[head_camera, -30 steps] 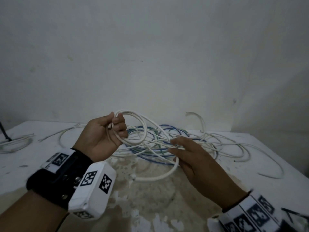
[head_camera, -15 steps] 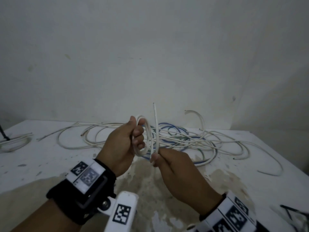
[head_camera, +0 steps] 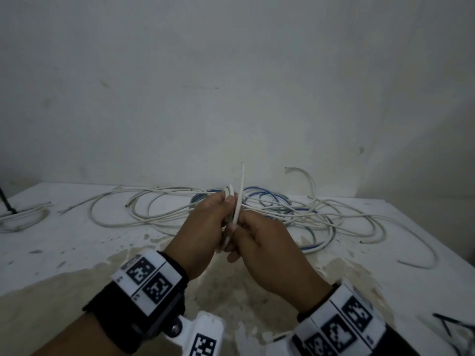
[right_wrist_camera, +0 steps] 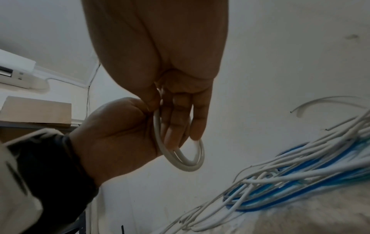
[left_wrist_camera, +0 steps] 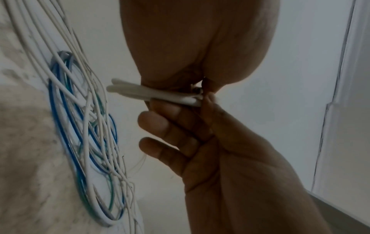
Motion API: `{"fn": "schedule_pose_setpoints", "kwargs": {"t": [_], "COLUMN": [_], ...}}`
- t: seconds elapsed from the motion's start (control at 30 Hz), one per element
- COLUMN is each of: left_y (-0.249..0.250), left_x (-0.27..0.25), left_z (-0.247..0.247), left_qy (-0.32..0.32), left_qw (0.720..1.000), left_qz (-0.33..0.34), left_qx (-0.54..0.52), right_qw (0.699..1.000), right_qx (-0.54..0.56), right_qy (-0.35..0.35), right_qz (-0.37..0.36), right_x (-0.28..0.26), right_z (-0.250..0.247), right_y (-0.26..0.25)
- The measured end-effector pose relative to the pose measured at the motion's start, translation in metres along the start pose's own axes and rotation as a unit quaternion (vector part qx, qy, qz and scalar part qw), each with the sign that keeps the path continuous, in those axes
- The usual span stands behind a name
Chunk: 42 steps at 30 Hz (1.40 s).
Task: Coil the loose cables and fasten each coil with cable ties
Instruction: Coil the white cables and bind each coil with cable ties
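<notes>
My left hand (head_camera: 226, 209) grips a small coil of white cable (head_camera: 229, 191), held edge-on above the table. The coil shows as a bundle (left_wrist_camera: 152, 93) in the left wrist view and as a ring (right_wrist_camera: 180, 159) in the right wrist view. My right hand (head_camera: 235, 228) presses against the left and pinches a thin white cable tie (head_camera: 240, 196). The tie stands upright beside the coil, with its tip above both hands. Behind the hands lies a tangle of white and blue cables (head_camera: 282, 209), also visible from the left wrist (left_wrist_camera: 86, 126) and the right wrist (right_wrist_camera: 300, 174).
The white table (head_camera: 64, 253) is stained near me. Loose white cable loops (head_camera: 128, 214) lie at the left, and another cable (head_camera: 23, 219) lies at the far left edge. Black ties (head_camera: 447, 327) lie at the lower right. A white wall stands close behind.
The wide loop has been drawn into a small tight coil in my left hand. My right hand left the cable, now pinches an upright tie and has closed in against the left hand.
</notes>
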<state>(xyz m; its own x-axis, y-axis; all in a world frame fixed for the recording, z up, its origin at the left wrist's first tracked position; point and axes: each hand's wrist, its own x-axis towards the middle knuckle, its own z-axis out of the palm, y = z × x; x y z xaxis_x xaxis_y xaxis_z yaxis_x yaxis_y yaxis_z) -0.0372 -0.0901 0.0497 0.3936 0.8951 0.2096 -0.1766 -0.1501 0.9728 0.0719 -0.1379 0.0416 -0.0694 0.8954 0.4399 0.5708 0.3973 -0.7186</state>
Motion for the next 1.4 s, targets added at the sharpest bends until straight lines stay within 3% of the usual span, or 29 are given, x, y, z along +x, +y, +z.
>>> {"fn": "schedule_pose_setpoints", "kwargs": {"t": [0.2, 0.33, 0.47, 0.6, 0.73, 0.9, 1.23, 1.3, 1.4], "left_y": [-0.001, -0.004, -0.004, 0.001, 0.005, 0.001, -0.002, -0.001, -0.002], "left_x": [0.000, 0.002, -0.003, -0.007, -0.007, -0.003, -0.001, -0.001, -0.001], "left_z": [0.000, -0.002, -0.005, -0.011, -0.013, -0.013, -0.018, -0.018, -0.017], "left_qy": [-0.011, -0.015, -0.058, -0.097, -0.153, -0.192, -0.222, -0.216, -0.218], "left_qw": [0.997, 0.998, 0.993, 0.982, 0.967, 0.952, 0.953, 0.955, 0.955], "left_qz": [-0.001, -0.040, -0.095, -0.153, -0.204, -0.210, -0.197, -0.196, -0.194], "left_qx": [0.080, 0.050, 0.032, 0.043, -0.016, -0.109, -0.063, -0.055, -0.053], "right_qw": [0.999, 0.996, 0.992, 0.974, 0.968, 0.970, 0.993, 0.990, 0.966], "right_qx": [0.003, -0.074, -0.120, -0.162, -0.175, -0.190, -0.105, -0.127, -0.196], "right_qy": [0.024, 0.041, 0.019, 0.100, 0.054, 0.065, -0.018, -0.014, 0.029], "right_qz": [0.030, -0.014, -0.041, -0.121, -0.173, -0.136, -0.042, -0.066, -0.165], "right_x": [0.002, 0.001, -0.001, 0.002, 0.005, 0.003, -0.010, -0.013, -0.014], "right_z": [-0.003, -0.009, -0.016, -0.035, -0.040, -0.045, -0.043, -0.036, -0.030], "right_y": [-0.002, -0.003, 0.003, 0.014, 0.024, 0.032, 0.038, 0.035, 0.035]}}
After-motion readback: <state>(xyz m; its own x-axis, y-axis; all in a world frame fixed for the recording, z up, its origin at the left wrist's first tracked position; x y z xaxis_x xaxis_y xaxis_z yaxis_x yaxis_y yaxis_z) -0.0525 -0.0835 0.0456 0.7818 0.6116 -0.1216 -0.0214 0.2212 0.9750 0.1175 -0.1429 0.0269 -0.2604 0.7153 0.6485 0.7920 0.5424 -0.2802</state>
